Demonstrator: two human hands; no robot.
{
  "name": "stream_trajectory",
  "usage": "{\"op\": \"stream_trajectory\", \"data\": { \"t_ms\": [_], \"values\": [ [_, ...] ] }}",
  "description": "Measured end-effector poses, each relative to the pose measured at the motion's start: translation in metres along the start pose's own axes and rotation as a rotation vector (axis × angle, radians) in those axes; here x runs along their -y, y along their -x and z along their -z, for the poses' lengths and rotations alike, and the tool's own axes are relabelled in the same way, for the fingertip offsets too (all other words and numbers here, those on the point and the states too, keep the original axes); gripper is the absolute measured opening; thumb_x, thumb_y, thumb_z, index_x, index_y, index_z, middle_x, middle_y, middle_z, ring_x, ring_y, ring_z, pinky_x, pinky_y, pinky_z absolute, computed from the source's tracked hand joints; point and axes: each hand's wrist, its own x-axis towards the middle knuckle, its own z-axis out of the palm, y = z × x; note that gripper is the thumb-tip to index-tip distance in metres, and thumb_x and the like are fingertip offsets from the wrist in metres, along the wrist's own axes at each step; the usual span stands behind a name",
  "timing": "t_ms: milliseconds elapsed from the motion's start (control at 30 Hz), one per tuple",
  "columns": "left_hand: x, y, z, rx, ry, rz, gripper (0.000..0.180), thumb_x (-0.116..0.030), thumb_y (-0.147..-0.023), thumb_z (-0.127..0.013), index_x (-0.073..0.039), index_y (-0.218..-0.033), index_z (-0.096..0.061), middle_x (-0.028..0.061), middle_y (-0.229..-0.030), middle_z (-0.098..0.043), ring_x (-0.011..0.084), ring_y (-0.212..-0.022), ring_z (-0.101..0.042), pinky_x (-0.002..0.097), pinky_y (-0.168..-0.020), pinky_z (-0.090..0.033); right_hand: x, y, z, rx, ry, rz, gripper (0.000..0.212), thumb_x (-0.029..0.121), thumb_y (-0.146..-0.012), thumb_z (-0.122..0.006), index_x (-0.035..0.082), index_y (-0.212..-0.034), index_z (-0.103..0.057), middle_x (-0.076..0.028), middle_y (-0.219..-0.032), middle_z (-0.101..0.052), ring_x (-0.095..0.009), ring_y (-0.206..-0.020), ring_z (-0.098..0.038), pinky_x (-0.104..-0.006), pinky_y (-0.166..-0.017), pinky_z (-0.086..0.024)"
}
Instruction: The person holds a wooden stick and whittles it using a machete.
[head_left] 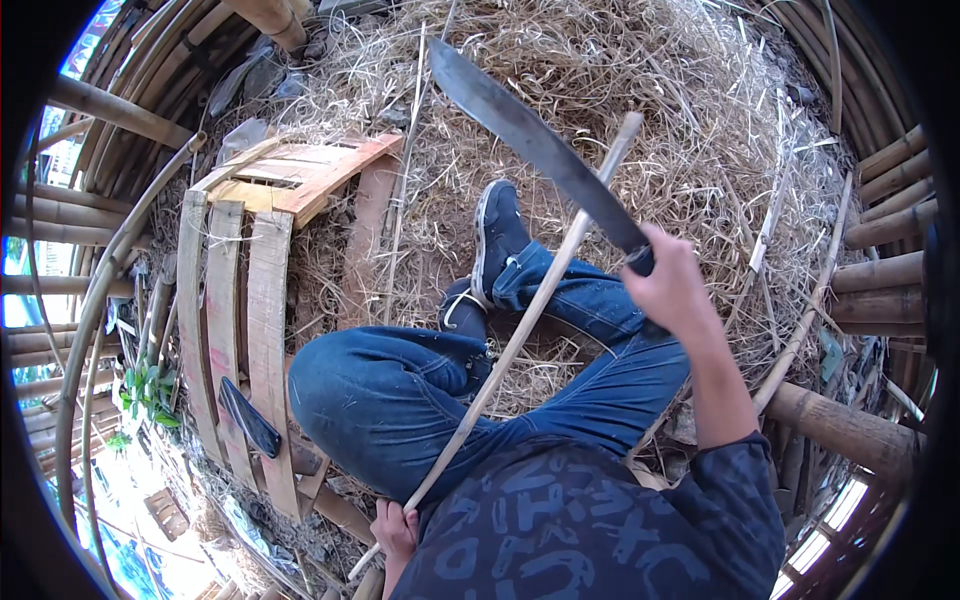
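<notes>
My right hand (668, 282) is wrapped round the dark handle of a machete (540, 145), its long grey blade pointing up and to the left. A long pale bamboo strip (505, 358) slants across my lap, from beside my left hip up past the blade. The blade crosses over the strip near its far end; whether they touch I cannot tell. Near the strip's lower end, my left hand (395, 530) is closed round it, low at my left side. My crossed legs in blue jeans (385, 395) lie beneath the strip.
To my left stands a wooden slat crate (268, 345), a dark phone-like object (250, 418) resting on it. Straw and shavings (640, 70) cover the ground ahead. Bamboo pole walls (880, 255) curve around both sides, with a thick pole (840, 425) near my right elbow.
</notes>
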Motion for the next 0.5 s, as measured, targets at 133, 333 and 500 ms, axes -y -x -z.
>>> {"op": "stream_trajectory", "data": {
  "t_ms": [133,333,500],
  "values": [
    [0.000,-0.010,-0.010,-0.004,0.000,-0.057,0.046,-0.049,-0.094,-0.047,-0.005,-0.082,-0.052,0.0183,-0.087,-0.054,0.0407,-0.065,-0.056,0.0470,-0.050,-0.043,0.004,0.004,-0.001,-0.051,-0.124,-0.075,0.028,0.005,-0.072,-0.064,-0.007,-0.097,-0.061,-0.022,-0.068,-0.061,-0.032,-0.065,-0.065,-0.0376,-0.061,-0.048],
    [0.009,-0.006,-0.020,-0.095,-0.065,-0.096,0.042,-0.046,-0.092,-0.051,-0.004,-0.086,-0.054,0.0202,-0.095,-0.057,0.0406,-0.066,-0.057,0.0465,-0.051,-0.042,-0.011,-0.010,0.016,0.041,-0.065,-0.031,0.019,0.006,-0.072,-0.062,-0.007,-0.087,-0.059,-0.018,-0.064,-0.059,-0.028,-0.057,-0.060,-0.0363,-0.057,-0.046],
    [0.008,-0.008,-0.018,-0.058,-0.059,-0.068,0.040,-0.043,-0.092,-0.053,-0.003,-0.090,-0.054,0.0210,-0.098,-0.058,0.0406,-0.069,-0.057,0.0463,-0.051,-0.042,-0.007,-0.005,0.008,-0.053,-0.009,0.012,0.020,0.005,-0.072,-0.060,-0.006,-0.089,-0.060,-0.012,-0.060,-0.055,-0.018,-0.058,-0.059,-0.0339,-0.056,-0.046]
  ]
}}
